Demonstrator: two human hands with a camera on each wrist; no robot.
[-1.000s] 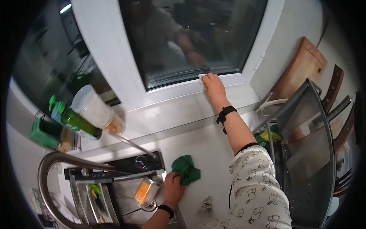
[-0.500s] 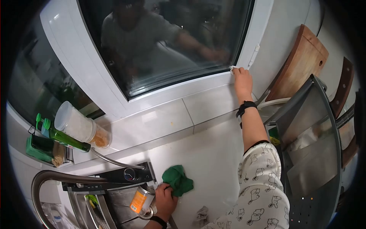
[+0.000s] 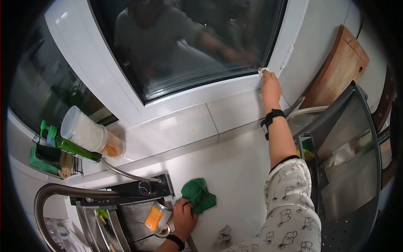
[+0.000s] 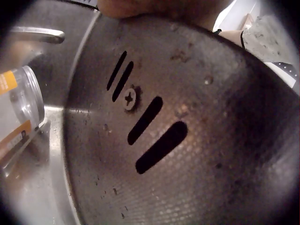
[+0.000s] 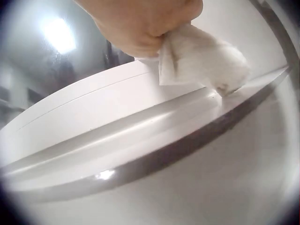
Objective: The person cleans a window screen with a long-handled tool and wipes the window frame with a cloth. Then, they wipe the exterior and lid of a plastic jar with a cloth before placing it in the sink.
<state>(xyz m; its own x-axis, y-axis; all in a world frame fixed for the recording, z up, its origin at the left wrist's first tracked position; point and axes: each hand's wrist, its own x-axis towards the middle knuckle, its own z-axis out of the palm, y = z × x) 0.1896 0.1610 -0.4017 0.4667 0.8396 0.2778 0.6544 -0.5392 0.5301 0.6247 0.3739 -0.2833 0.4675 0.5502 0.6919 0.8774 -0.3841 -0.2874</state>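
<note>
My right hand [image 3: 271, 87] pinches a crumpled white wipe [image 3: 262, 72] at the lower right corner of the window frame [image 3: 201, 95]. In the right wrist view the wipe [image 5: 201, 58], with brownish smudges, hangs from the fingers onto the grooved white edge of the frame. My left hand [image 3: 184, 220] rests on the right edge of the sink, its fingertips beside a bunched green cloth [image 3: 198, 195]. Just left of it, a clear jar [image 3: 157, 217] with an orange label lies tilted in the sink. The left wrist view shows the sink wall [image 4: 159, 187] with its overflow slots below that hand.
A curved faucet [image 3: 44, 206] arches over the sink. On the sill at left stand a lidded container [image 3: 84, 130] and a green bottle [image 3: 77, 150]. A dark metal rack [image 3: 350, 168] and a wooden cutting board [image 3: 336, 71] stand at right. A crumpled grey-white wipe [image 3: 224, 235] lies on the counter.
My right hand has slid the wipe rightward along the lower window frame, from near its middle to the right corner. The left hand stays at the sink edge; the head view has shifted.
</note>
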